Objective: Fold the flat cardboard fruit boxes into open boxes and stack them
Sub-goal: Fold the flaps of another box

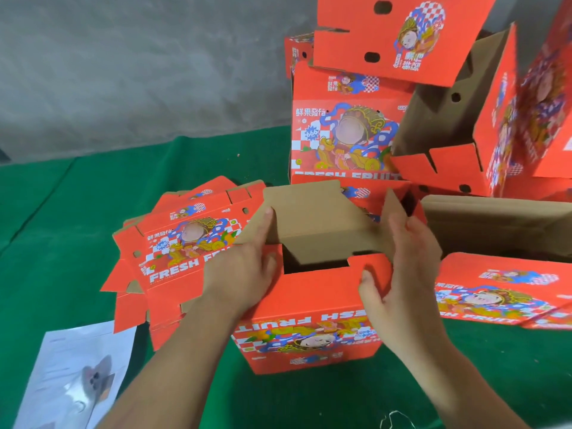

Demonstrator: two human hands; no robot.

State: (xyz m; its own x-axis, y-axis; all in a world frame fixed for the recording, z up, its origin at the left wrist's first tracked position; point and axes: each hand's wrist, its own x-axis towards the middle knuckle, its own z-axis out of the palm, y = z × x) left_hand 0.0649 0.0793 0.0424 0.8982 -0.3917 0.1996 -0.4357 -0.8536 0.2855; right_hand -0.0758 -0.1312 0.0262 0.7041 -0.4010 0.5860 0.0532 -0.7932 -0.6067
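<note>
Folded boxes (526, 119) blurred at right edge, white sheet (74, 376) cropped

2 bare forearms, no sleeves, left hand (244, 274), right hand (405, 274)

1. L hand (244, 267) presses brown flap (312, 218) of red box (309, 308), centre near.
2. R hand (402, 264) grips box's right flap.
3. Flat boxes (173, 255) left; folded stack (346, 131) far right.
4. Green cloth (62, 218) underneath.

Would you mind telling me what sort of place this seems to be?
Probably a fruit-packing work area: a pile of flat boxes on a green cloth, and folded boxes stacked against a bare grey wall.
</note>
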